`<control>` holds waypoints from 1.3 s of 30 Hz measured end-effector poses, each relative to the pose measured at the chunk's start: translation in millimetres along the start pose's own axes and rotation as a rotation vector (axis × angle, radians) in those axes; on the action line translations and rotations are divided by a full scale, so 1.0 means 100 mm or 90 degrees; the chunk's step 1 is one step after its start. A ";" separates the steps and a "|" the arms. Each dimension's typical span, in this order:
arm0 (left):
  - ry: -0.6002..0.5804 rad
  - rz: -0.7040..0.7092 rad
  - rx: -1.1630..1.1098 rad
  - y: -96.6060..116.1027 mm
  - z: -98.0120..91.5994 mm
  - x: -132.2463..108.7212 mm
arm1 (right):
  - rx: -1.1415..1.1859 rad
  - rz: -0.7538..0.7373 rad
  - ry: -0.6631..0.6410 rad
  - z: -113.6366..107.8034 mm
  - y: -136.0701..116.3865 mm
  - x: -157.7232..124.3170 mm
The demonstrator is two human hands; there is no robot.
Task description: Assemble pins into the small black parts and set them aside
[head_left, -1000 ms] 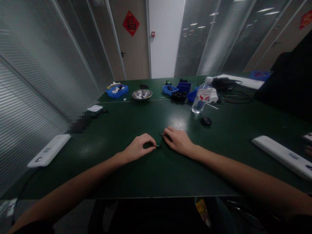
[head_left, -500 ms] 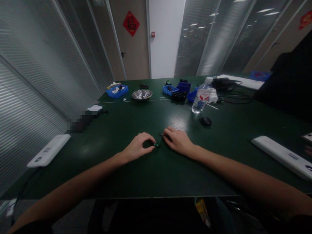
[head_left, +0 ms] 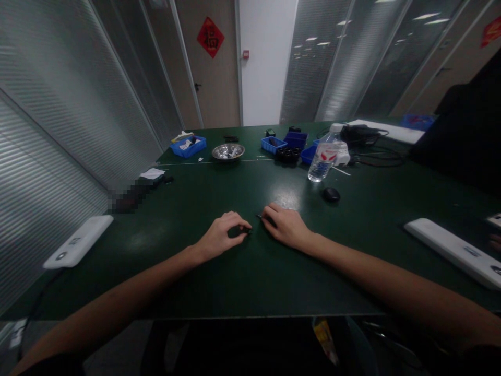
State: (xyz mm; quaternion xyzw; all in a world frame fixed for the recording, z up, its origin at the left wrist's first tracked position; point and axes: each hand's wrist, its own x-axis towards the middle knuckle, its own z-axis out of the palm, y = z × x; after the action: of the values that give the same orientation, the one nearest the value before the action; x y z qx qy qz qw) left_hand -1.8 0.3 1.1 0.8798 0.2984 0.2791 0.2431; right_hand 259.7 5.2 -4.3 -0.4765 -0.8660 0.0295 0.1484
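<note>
My left hand (head_left: 225, 233) rests low over the dark green table (head_left: 188, 203), with thumb and forefinger pinched around a small dark green piece (head_left: 251, 231). Only the edge of that piece shows, so its kind is unclear. Just to the right lies my right hand (head_left: 285, 224), fingers curled, its side on the tabletop. A thin dark tool tip (head_left: 258, 216) sticks out leftward from its fingers; the rest is hidden in the grip. A small gap separates the tool tip from the green piece.
Beyond the hands stand a metal bowl (head_left: 228, 152), a blue tray (head_left: 188, 148), several blue boxes (head_left: 295, 140) and a water bottle (head_left: 325, 154). A black mouse (head_left: 331, 195) lies at right. White bar-shaped devices (head_left: 79, 242) flank both sides. At far right, part of another person's hand (head_left: 495, 241) shows.
The small green piece has turned in my left fingertips and now shows only a narrow dark edge. The left fingers shifted slightly; my right hand has stayed in place.
</note>
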 end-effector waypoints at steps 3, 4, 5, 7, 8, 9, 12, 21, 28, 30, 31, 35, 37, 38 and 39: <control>0.002 -0.010 0.002 0.01 -0.01 -0.01 | 0.000 0.000 -0.004 -0.01 0.00 0.00; 0.001 -0.016 -0.003 0.01 -0.01 -0.01 | -0.001 -0.001 -0.004 -0.01 0.00 0.00; -0.002 -0.022 -0.009 0.02 -0.02 -0.01 | -0.001 -0.003 -0.003 -0.01 -0.01 0.00; -0.016 -0.032 -0.019 0.01 -0.02 -0.01 | -0.001 -0.003 -0.002 -0.01 -0.01 0.00; -0.023 -0.034 -0.019 0.01 -0.01 0.00 | -0.001 -0.003 -0.003 -0.01 -0.01 0.00; -0.029 -0.035 -0.013 0.00 -0.01 0.00 | -0.002 -0.001 -0.005 -0.01 -0.01 0.00; -0.037 -0.039 0.019 -0.05 0.02 0.01 | -0.002 0.002 -0.007 -0.01 -0.01 0.00; -0.046 -0.038 0.031 -0.06 0.03 0.01 | -0.007 -0.003 -0.002 -0.02 -0.02 0.00; -0.035 -0.040 0.030 -0.04 0.03 0.01 | -0.007 0.001 -0.005 -0.02 -0.02 0.00; -0.035 -0.050 0.040 -0.05 0.03 0.01 | -0.005 0.000 -0.007 -0.03 -0.02 0.00; -0.035 -0.054 0.044 -0.05 0.03 0.01 | -0.005 0.000 -0.007 -0.03 -0.02 -0.01; -0.035 -0.055 0.046 -0.06 0.03 0.01 | -0.005 -0.002 -0.004 -0.04 -0.03 -0.01; -0.035 -0.053 0.045 -0.06 0.03 0.01 | -0.003 -0.002 -0.005 -0.04 -0.04 0.00; -0.035 -0.053 0.044 -0.06 0.03 0.01 | -0.002 -0.003 -0.006 -0.04 -0.04 0.00; -0.034 -0.054 0.043 -0.06 0.03 0.01 | -0.001 -0.002 -0.007 -0.04 -0.04 0.00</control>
State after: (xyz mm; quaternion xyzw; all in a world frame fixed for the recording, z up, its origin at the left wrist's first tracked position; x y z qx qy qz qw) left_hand -1.6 4.0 -3.8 0.8813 0.3382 0.2343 0.2326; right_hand 257.8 2.4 0.3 -0.4752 -0.8676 0.0309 0.1433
